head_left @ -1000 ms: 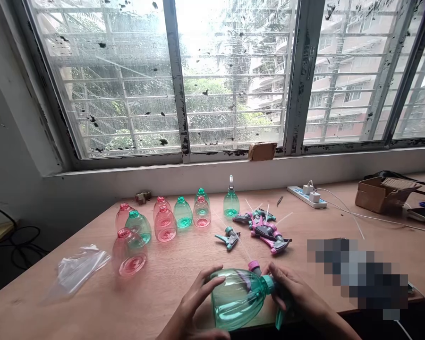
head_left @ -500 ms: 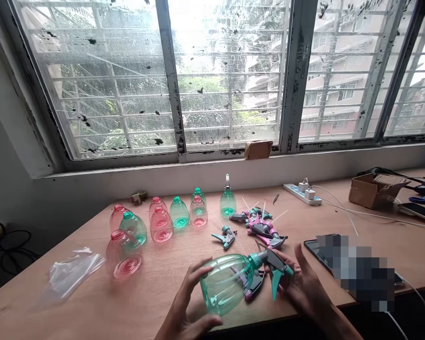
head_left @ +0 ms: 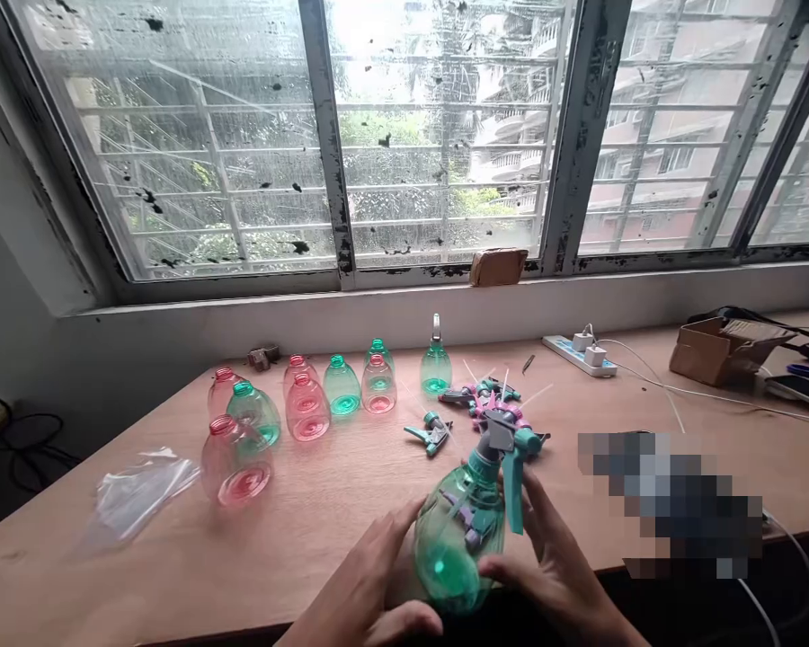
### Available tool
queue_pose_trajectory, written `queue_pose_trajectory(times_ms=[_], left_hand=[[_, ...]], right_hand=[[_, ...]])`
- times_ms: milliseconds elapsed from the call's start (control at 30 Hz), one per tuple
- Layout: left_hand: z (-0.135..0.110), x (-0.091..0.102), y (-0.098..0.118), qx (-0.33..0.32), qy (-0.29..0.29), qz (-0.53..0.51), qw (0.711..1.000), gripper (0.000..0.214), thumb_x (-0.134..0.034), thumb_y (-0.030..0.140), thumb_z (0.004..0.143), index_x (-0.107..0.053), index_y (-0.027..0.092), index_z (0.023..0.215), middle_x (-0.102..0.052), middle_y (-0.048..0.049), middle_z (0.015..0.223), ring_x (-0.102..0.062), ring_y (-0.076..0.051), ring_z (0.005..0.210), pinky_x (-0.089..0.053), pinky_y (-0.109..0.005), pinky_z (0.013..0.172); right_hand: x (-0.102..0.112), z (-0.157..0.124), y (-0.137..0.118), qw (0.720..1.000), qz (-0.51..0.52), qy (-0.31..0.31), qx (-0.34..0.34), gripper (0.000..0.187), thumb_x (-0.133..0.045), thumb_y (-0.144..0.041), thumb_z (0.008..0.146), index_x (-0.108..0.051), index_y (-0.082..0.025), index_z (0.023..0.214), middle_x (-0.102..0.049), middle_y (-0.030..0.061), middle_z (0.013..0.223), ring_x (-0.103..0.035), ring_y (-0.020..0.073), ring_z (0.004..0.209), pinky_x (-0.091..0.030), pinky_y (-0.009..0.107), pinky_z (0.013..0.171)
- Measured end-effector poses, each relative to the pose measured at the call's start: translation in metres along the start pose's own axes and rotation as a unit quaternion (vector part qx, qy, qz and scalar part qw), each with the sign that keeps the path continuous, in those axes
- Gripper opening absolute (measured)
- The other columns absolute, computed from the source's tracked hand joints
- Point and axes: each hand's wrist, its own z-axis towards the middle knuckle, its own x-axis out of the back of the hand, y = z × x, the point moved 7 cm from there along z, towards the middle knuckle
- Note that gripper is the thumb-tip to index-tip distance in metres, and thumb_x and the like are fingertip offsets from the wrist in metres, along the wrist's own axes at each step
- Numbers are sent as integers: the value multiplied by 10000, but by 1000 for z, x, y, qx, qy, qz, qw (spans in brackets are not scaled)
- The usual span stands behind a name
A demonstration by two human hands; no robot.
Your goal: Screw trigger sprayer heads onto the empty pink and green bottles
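Observation:
A clear green spray bottle (head_left: 459,539) with a teal and grey trigger head (head_left: 502,445) stands almost upright near the table's front edge. My left hand (head_left: 370,589) cups its lower left side, fingers curled round the base. My right hand (head_left: 546,562) grips its right side, thumb under the body and fingers up by the trigger lever. Another sprayer head lies on the table behind the bottle and shows through its clear wall.
Several empty pink and green bottles (head_left: 306,409) stand at the back left of the wooden table (head_left: 175,557). Loose sprayer heads (head_left: 485,400) lie behind the held bottle. A plastic bag (head_left: 138,494) lies left; a power strip (head_left: 580,352) and cardboard box (head_left: 705,355) sit right.
The bottle was lying on its side between my hands; it has been tipped up to near upright, trigger head on top. Both hands shifted down round its body.

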Motion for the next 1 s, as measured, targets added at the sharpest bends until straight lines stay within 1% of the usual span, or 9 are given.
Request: queue_pose_trajectory(times_ms=[133, 200, 267, 367, 467, 533, 733, 867, 1000], left_hand=[[-3, 0, 0, 32, -8, -13, 999, 799, -647, 499, 926, -190, 404, 1575, -366, -56, 1635, -379, -338, 1476, -328, -513, 1208], [-3, 1, -1, 53, -7, -13, 998, 740, -621, 476, 949, -232, 382, 1571, -403, -70, 1614, -421, -329, 1452, -354, -501, 1195], [-3, 0, -2, 65, -10, 1, 998, 718, -628, 472, 945, -280, 358, 1563, -436, -80, 1594, -439, -326, 1439, -360, -494, 1193], [-2, -1, -3, 69, -27, 24, 997, 684, -614, 491, 949, -326, 337, 1549, -442, -78, 1590, -417, -318, 1452, -335, -490, 1209], [-1, 0, 1, 71, -32, 25, 997, 666, -607, 502, 950, -353, 321, 1538, -475, -83, 1566, -445, -314, 1430, -353, -472, 1200], [-1, 2, 6, 71, -24, 22, 997, 659, -625, 503, 939, -383, 316, 1523, -516, -87, 1533, -492, -315, 1392, -390, -456, 1176], [0, 3, 13, 56, -5, 30, 998, 666, -659, 499, 920, -405, 305, 1504, -564, -90, 1488, -529, -317, 1355, -408, -439, 1154], [2, 0, 11, 48, -20, 44, 998, 673, -645, 505, 928, -387, 272, 1504, -572, -108, 1473, -531, -316, 1347, -408, -437, 1145], [3, -1, 12, 38, -23, 51, 998, 646, -635, 478, 945, -369, 277, 1498, -585, -96, 1460, -530, -298, 1345, -406, -416, 1137]], right_hand=[[38, 40, -29, 994, -36, 94, 41, 768, -793, -428, 814, -395, -364, 1468, -551, 96, 1474, -564, 348, 1296, -525, 509, 1012], [55, 77, -34, 991, -61, 108, 43, 684, -753, -472, 837, -445, -334, 1432, -625, 113, 1382, -655, 340, 1162, -580, 512, 920], [74, 120, -36, 977, -133, 152, 68, 656, -773, -504, 804, -531, -285, 1373, -663, 117, 1329, -666, 329, 1141, -565, 499, 948], [94, 186, -21, 943, -239, 221, 71, 632, -743, -542, 809, -577, -248, 1343, -684, 132, 1317, -651, 333, 1174, -549, 489, 958], [97, 243, 9, 933, -271, 232, 53, 646, -766, -502, 798, -584, -208, 1344, -731, 157, 1223, -681, 348, 1104, -510, 519, 992], [95, 268, 32, 928, -291, 231, 35, 645, -784, -468, 794, -580, -204, 1346, -748, 155, 1165, -678, 351, 1097, -508, 520, 993], [84, 296, 93, 916, -336, 219, -12, 358, -661, -330, 960, -602, -188, 1284, -634, 101, 1305, -656, 274, 1099, -555, 500, 921], [67, 304, 116, 918, -356, 175, -3, 344, -647, -323, 971, -599, -189, 1284, -629, 96, 1304, -662, 263, 1078, -571, 478, 893], [50, 312, 127, 921, -372, 119, 2, 337, -645, -321, 973, -602, -190, 1281, -632, 95, 1300, -665, 259, 1069, -574, 472, 887]])
